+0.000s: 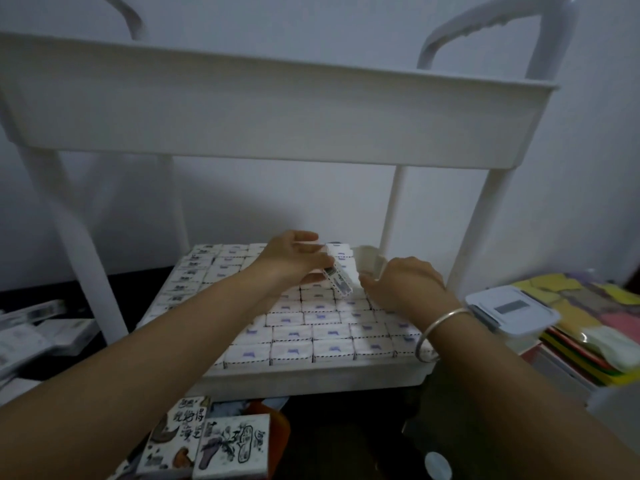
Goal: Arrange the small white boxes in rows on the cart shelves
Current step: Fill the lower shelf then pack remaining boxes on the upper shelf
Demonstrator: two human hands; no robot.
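From my feed I look down on a white cart, whose lower shelf (311, 377) is packed with small white boxes (311, 337) lying flat in tight rows. The left hand (294, 261) reaches over the back rows, and its fingers and thumb pinch one more small box (341, 277), which tilts above the packed rows near the back right of the shelf. The right hand (405, 282) is just beside it, knuckles toward me, with its fingers bent toward a pale shape at the rear corner. I cannot tell whether they hold anything. A silver bracelet (441, 322) sits on that wrist. The upper shelf (277, 116) spans the view above. Illustrated packs (232, 445) lie in front of the cart, and a lidded plastic container (509, 310) rests on coloured sheets (588, 327) at the right.
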